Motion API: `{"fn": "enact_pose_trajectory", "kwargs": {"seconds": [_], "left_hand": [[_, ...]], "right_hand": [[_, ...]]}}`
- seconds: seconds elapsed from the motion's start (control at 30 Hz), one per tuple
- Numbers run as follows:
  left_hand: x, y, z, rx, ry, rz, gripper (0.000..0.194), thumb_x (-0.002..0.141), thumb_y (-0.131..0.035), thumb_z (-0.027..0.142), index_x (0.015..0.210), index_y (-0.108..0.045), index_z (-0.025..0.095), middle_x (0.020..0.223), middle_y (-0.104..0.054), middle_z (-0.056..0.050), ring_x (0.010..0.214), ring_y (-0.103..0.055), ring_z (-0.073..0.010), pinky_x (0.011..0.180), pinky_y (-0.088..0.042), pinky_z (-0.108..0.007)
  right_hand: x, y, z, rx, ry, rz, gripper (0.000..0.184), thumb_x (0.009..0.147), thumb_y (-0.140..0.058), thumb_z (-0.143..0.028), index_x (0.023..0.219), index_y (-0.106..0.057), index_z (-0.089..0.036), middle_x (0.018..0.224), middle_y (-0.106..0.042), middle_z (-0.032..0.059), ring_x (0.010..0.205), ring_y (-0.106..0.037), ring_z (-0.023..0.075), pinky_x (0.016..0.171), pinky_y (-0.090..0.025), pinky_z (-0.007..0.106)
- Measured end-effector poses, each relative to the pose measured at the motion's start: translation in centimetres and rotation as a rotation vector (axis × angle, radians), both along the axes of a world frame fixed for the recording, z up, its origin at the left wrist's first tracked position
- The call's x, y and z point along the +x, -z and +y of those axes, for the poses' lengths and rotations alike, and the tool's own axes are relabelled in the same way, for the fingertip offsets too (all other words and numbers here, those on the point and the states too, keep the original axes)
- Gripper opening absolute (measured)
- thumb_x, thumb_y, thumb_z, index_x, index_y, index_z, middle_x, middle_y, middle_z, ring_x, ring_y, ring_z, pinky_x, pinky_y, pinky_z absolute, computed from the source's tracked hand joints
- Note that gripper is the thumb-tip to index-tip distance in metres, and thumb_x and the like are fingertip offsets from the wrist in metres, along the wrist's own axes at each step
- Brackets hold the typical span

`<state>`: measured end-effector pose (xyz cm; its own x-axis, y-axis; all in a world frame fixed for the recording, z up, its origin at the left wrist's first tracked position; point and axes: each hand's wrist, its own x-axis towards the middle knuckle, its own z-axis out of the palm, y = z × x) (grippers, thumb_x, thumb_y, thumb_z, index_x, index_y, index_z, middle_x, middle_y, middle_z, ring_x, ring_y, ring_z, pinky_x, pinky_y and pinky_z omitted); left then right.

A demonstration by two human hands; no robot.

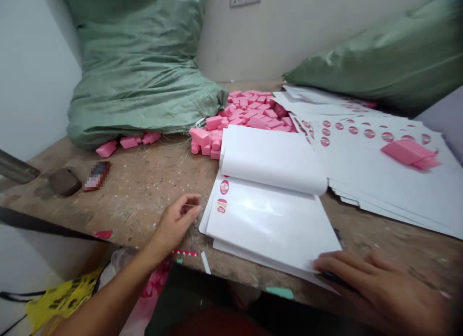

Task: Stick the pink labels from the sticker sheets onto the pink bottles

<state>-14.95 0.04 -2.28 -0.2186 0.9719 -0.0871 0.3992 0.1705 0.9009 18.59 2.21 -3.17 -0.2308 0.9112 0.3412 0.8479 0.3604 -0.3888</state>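
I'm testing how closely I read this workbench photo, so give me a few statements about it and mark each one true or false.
1. A pink block lies on the white label sheets at the right. True.
2. The left hand is gripping a pink block. False: it is over the wooden bench beside the near stack of sheets, with no block in it.
3. The right hand is at the near edge of that stack. True.
4. The pile of pink blocks sits in a cardboard box. False: it lies loose on the bench, against a green woven sack.
5. The top sheet of the near stack is curled back. True.
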Motion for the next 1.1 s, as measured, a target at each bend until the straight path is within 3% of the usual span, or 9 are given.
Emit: {"fn": "enact_pose_trajectory", "kwargs": {"seconds": [0.1,0.17,0.27,0.4,0.53,0.73,0.87,0.97,1.1], "left_hand": [[0.0,0.2,0.3,0.066,0.120,0.107,0.030,0.083,-0.062,0.029,0.110,-0.068,0.018,0.121,-0.068,-0.013,0.117,-0.061,-0.0272,0.106,-0.043,-0.049],[0.1,0.7,0.4,0.121,0.250,0.235,0.032,0.082,-0.064,0.026,0.113,-0.069,0.019,0.132,-0.063,-0.013,0.126,-0.056,-0.0290,0.111,-0.039,-0.051],[0.6,2.1,0.2,0.237,0.429,0.566,0.035,0.090,-0.057,0.027,0.123,-0.064,0.015,0.140,-0.058,-0.018,0.131,-0.053,-0.0326,0.109,-0.042,-0.054],[1.4,3.4,-0.3,0.374,0.435,0.825,0.038,0.096,-0.048,0.026,0.131,-0.057,0.014,0.139,-0.058,-0.021,0.128,-0.056,-0.0345,0.103,-0.048,-0.058],[2.3,2.9,-0.5,0.399,0.357,0.826,0.041,0.097,-0.046,0.027,0.136,-0.050,0.014,0.141,-0.055,-0.023,0.128,-0.057,-0.0335,0.099,-0.053,-0.056],[3.5,2.0,-1.5,0.372,0.330,0.675,0.043,0.097,-0.047,0.026,0.140,-0.042,0.019,0.143,-0.055,-0.018,0.130,-0.056,-0.0274,0.101,-0.053,-0.049],[3.1,1.5,-1.0,0.352,0.337,0.601,0.041,0.097,-0.047,0.023,0.137,-0.046,0.018,0.137,-0.061,-0.016,0.124,-0.061,-0.0233,0.099,-0.055,-0.042],[2.1,1.1,0.7,0.385,0.436,0.642,0.031,0.096,-0.048,0.024,0.126,-0.057,0.017,0.129,-0.066,-0.013,0.119,-0.062,-0.0259,0.099,-0.054,-0.047],[1.2,0.8,3.2,0.365,0.727,0.699,0.032,0.093,-0.055,0.027,0.123,-0.060,0.018,0.139,-0.060,-0.011,0.134,-0.048,-0.0341,0.105,-0.046,-0.057]], "right_hand": [[-0.3,-0.8,0.6,-0.192,0.016,0.121,0.036,0.089,-0.048,-0.063,0.084,-0.068,-0.035,0.079,-0.073,0.0082,0.066,-0.065,0.0279,0.062,-0.048,0.040],[-1.7,-1.8,1.8,-0.334,-0.020,0.220,0.031,0.085,-0.054,-0.061,0.095,-0.068,-0.035,0.089,-0.075,0.0069,0.077,-0.069,0.0286,0.066,-0.051,0.039],[-5.6,-2.5,3.6,-0.477,-0.092,0.303,0.034,0.088,-0.044,-0.054,0.099,-0.064,-0.029,0.090,-0.074,0.0068,0.078,-0.069,0.0258,0.068,-0.052,0.037],[-9.9,-1.2,4.7,-0.512,-0.141,0.242,0.033,0.089,-0.038,-0.049,0.097,-0.060,-0.026,0.077,-0.071,0.0039,0.068,-0.066,0.0240,0.064,-0.049,0.037],[-10.1,-0.1,4.9,-0.515,-0.141,0.223,0.034,0.089,-0.039,-0.049,0.098,-0.063,-0.027,0.079,-0.073,0.0036,0.069,-0.067,0.0239,0.064,-0.049,0.036],[-9.1,0.0,4.9,-0.499,-0.114,0.154,0.034,0.088,-0.041,-0.047,0.098,-0.066,-0.027,0.088,-0.076,0.0044,0.077,-0.069,0.0262,0.069,-0.050,0.039],[-9.9,0.1,4.8,-0.415,-0.104,0.066,0.028,0.089,-0.043,-0.042,0.100,-0.064,-0.027,0.076,-0.073,0.0026,0.062,-0.065,0.0236,0.057,-0.045,0.033],[-10.7,0.1,4.9,-0.338,-0.130,0.005,0.022,0.091,-0.042,-0.035,0.097,-0.061,-0.025,0.075,-0.072,0.0020,0.060,-0.063,0.0223,0.054,-0.040,0.030],[-11.3,0.0,5.1,-0.240,-0.153,-0.091,0.018,0.092,-0.042,-0.030,0.090,-0.059,-0.025,0.068,-0.071,0.0000,0.054,-0.057,0.0196,0.053,-0.033,0.028]]}}
